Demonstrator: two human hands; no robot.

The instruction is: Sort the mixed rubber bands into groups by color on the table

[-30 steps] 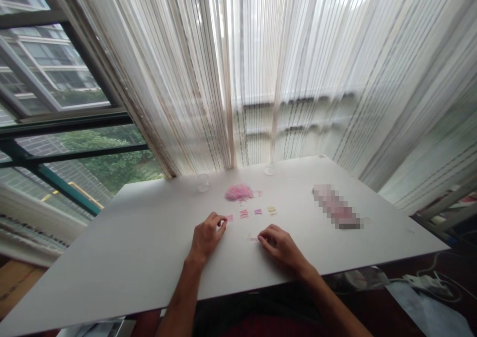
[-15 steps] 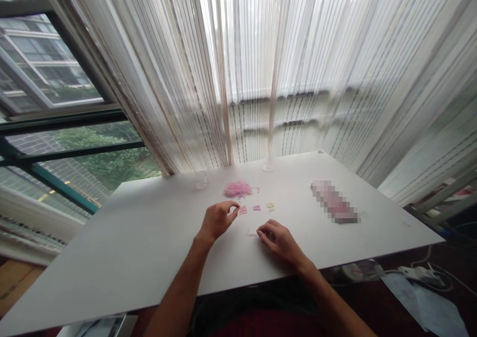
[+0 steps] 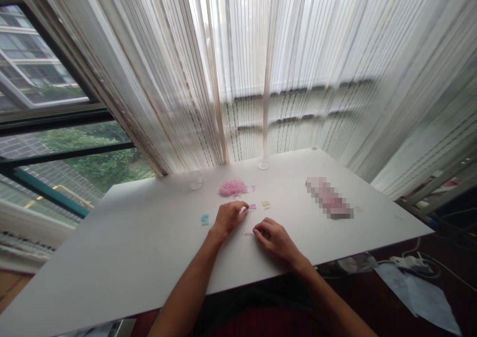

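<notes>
My left hand (image 3: pixel 231 216) is closed in a pinch, its fingertips beside a small group of purple strips (image 3: pixel 252 206). Whatever the pinch holds, if anything, is too small to make out. My right hand (image 3: pixel 275 238) rests low over the table with curled, closed fingers. Its fingertips meet the end of a thin pinkish strip (image 3: pixel 248 234) lying flat; whether they grip something is hidden. Yellow strips (image 3: pixel 266 204) lie to the right of the purple ones. A teal group (image 3: pixel 204 219) is left of my left hand. Behind it sits a loose pink heap (image 3: pixel 233 188) of small thin pieces.
On the white table (image 3: pixel 141 247) stand a clear cup (image 3: pixel 196 180) at the back left and a clear round-based item (image 3: pixel 263 166) at the back. A blurred-out pink object (image 3: pixel 330 199) lies at the right. A string curtain (image 3: pixel 246 68) hangs behind the table.
My left hand has moved right, from the pink strips in the row to the purple ones, uncovering the teal group. My right hand stays by the pinkish strip. The view has shifted slightly.
</notes>
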